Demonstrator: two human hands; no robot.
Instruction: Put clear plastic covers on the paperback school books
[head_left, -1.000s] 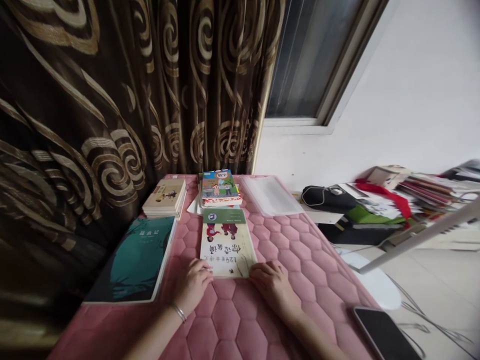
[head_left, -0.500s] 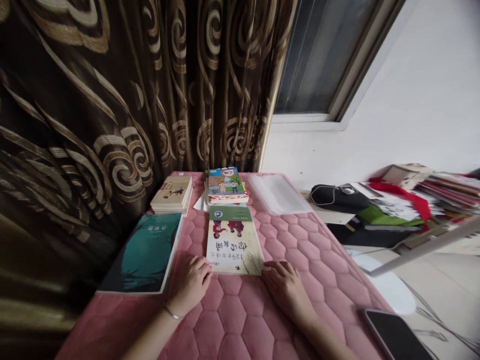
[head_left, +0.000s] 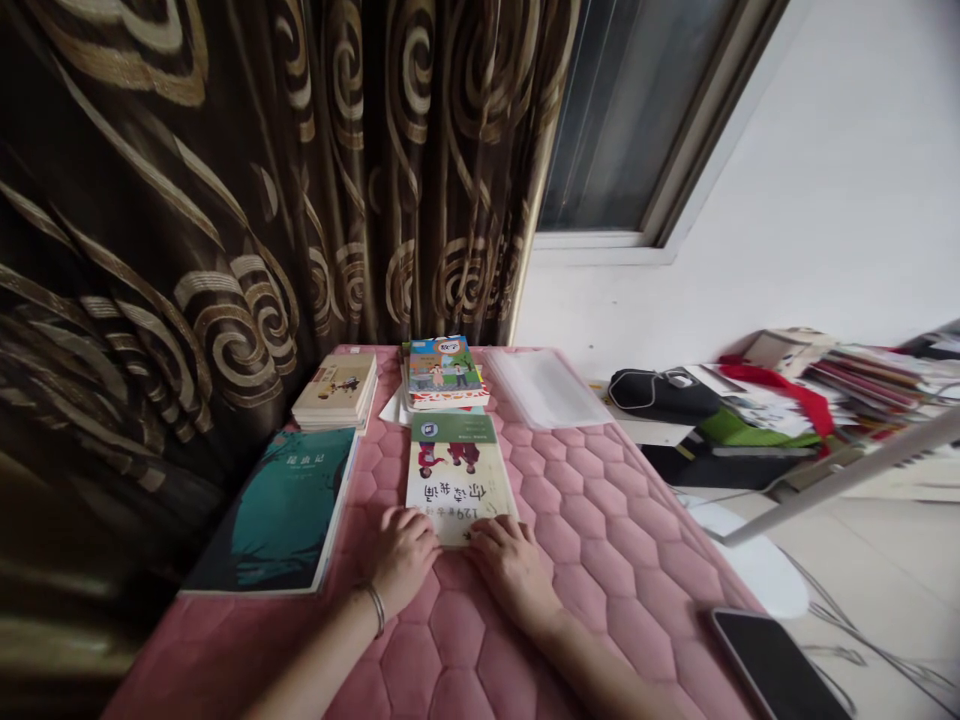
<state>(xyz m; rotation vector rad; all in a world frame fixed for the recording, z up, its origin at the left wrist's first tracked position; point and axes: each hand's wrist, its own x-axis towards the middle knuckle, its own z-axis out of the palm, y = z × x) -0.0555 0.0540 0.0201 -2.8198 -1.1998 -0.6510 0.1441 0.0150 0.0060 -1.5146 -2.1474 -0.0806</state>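
- Head view: the book lies flat on the pink mat, just nearer than the stack.
- The left hand has moved in from the book's near left corner; its bent fingers rest over the near edge, close together.
- The right hand has come left too, its fingers narrow and bent on the near right part — whether either hand grips, I cannot tell.
- The gap between the hands has shrunk, so both now seem to work on the near edge rather than the corners.
- The teal book lies left, the phone near right.
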